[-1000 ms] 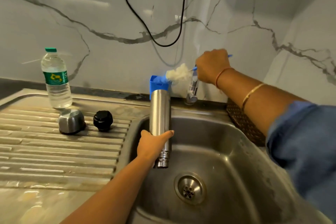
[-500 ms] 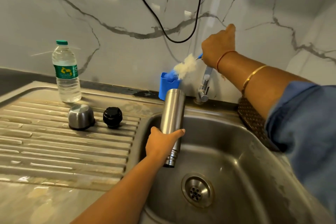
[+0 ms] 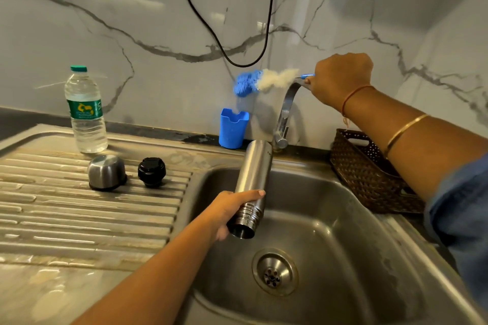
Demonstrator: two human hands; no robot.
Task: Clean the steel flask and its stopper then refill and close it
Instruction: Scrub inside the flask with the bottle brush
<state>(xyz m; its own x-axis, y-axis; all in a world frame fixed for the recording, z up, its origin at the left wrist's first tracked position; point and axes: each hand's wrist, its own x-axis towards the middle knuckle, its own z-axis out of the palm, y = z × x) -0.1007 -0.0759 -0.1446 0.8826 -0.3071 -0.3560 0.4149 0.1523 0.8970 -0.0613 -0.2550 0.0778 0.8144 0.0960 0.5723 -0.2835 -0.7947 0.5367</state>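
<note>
My left hand (image 3: 229,212) grips the steel flask (image 3: 253,182) near its threaded neck and holds it over the sink basin (image 3: 330,232), tilted with the open mouth toward me and down. My right hand (image 3: 340,78) holds a bottle brush (image 3: 264,80) with blue and white bristles by its blue handle. The brush hangs level above the tap (image 3: 285,113), clear of the blue holder (image 3: 233,128). The black stopper (image 3: 151,172) and the steel cap cup (image 3: 106,172) rest on the draining board (image 3: 79,214).
A plastic water bottle (image 3: 85,111) stands at the back of the draining board. A brown woven basket (image 3: 369,174) sits to the right of the sink. A black cable (image 3: 232,58) loops down the marble wall. The drain (image 3: 274,272) lies at the basin's bottom.
My right hand lifted the brush out of the blue holder and up above the tap. The flask tilted so its open mouth faces me more.
</note>
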